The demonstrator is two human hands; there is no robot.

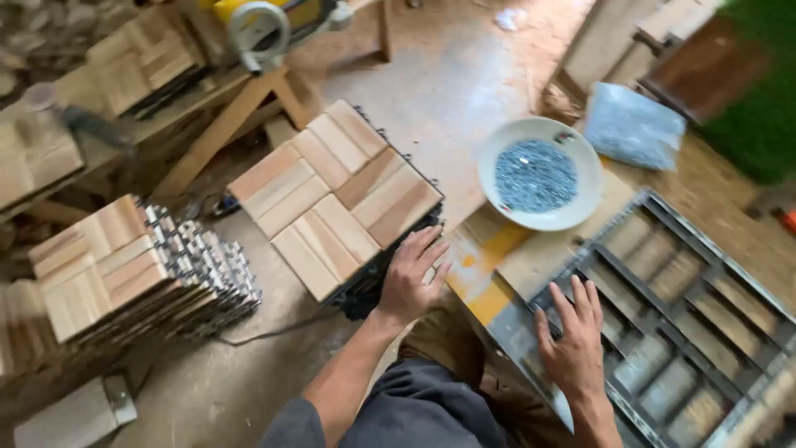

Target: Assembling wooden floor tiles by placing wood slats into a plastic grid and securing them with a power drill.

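Left hand: the person's left hand lies flat at lower centre of the frame, fingers spread apart and pressed on the near edge of a stack of wooden slat tiles; it grips nothing.
Right hand: the right hand rests palm down at lower right, fingers splayed apart over the near corner of a dark metal jig frame; nothing is clamped in it.
Tile stack: the stack sits at centre frame, turned at an angle, its top tile made of pale and reddish slats in four blocks over a black plastic grid base.
Jig frame: the frame runs from centre right to the lower right corner on the desk, its slots holding rows of wooden slats seen from behind.
Bowl: a white bowl of small grey screws stands just beyond the frame, right of centre.
Bag: a clear plastic bag of similar grey screws lies near the bowl, upper right.
Second pile: more finished tiles are heaped at the left of the frame, edges fanned out.
Background: a yellow power saw sits at top, blurred, above a sawdust-covered floor.
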